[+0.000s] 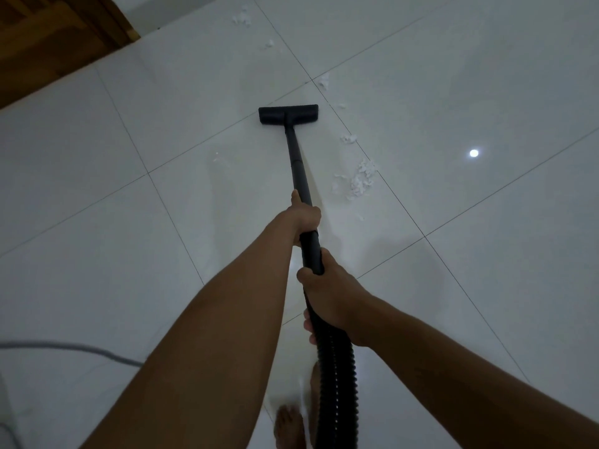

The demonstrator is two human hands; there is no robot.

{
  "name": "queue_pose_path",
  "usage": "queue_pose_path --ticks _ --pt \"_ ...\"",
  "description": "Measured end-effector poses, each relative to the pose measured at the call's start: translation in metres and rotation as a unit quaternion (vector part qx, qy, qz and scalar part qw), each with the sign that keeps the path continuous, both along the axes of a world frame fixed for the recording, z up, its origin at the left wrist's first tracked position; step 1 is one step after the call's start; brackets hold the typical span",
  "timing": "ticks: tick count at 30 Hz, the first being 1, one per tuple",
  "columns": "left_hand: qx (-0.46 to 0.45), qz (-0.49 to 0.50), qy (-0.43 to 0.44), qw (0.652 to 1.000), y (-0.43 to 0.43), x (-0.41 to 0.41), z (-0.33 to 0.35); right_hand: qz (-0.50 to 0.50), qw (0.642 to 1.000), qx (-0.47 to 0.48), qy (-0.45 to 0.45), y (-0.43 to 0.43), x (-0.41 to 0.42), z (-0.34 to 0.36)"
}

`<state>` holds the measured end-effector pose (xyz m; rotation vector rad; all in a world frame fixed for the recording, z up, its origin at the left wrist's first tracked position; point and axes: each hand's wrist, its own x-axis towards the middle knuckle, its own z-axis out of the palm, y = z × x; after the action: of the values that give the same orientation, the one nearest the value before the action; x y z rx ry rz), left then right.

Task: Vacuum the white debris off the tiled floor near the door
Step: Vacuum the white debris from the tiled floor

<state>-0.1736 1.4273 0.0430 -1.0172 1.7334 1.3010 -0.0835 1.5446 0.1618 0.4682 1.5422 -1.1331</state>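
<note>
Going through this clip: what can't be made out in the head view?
- Vacuum body: out of frame; the hose leaves the bottom edge.
- Floor under the floor head: covered by the head, so whatever lies there is hidden.
- Door: cut off by the top-left corner.
- Grey cable: blurred, runs off the left edge.
- Right hand: fingers mostly hidden behind the hose and its own back.

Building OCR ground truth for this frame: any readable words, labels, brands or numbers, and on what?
None readable.
The black floor head, wand and ribbed hose show no label or brand; the wooden door and tiled floor carry no text.
</note>
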Motion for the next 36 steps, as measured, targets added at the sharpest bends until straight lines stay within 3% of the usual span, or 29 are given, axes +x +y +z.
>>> queue_pose_path --ticks 20,36 --pt "0.009 0.024 -0.007 1.000 -0.070 -0.068 0.007 0.054 0.996 0.041 0.061 -0.068 -0.074 0.007" --pt "0.018 0.016 -0.027 0.999 -0.090 -0.090 0.025 -0.004 1.000 0.017 0.009 -0.092 -0.091 0.031"
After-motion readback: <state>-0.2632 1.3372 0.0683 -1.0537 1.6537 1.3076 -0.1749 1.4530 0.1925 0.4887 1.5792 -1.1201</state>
